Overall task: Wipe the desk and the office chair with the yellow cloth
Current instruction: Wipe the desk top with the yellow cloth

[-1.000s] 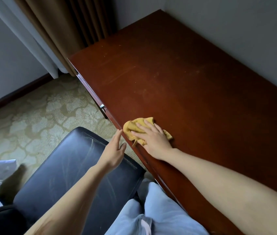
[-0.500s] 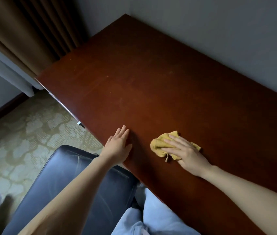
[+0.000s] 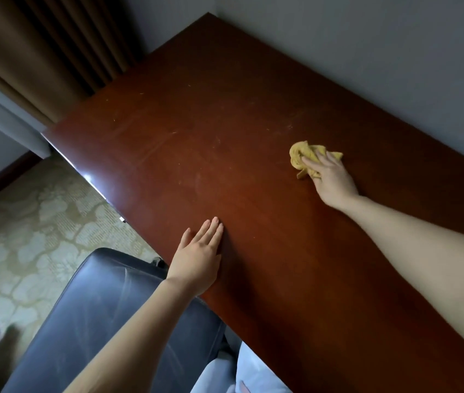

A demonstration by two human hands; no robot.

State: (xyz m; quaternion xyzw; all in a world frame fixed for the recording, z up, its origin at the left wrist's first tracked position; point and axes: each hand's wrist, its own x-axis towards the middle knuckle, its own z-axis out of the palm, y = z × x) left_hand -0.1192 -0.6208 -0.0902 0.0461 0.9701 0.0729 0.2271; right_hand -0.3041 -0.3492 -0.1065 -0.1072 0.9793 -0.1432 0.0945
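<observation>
Yellow cloth (image 3: 307, 156) is pressed on the tabletop (image 3: 196, 131) by the flat-fingered right grip (image 3: 334, 181); the left grip (image 3: 199, 258) is spread, empty. Smudges (image 3: 196, 178) and the office chair (image 3: 106, 307) are judged undone.

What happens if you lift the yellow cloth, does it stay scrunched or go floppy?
Probably floppy: the yellow cloth lies crumpled in soft folds under the right hand, so it would likely droop. It looks thin, so likely light. It should slide easily on the smooth desk.
</observation>
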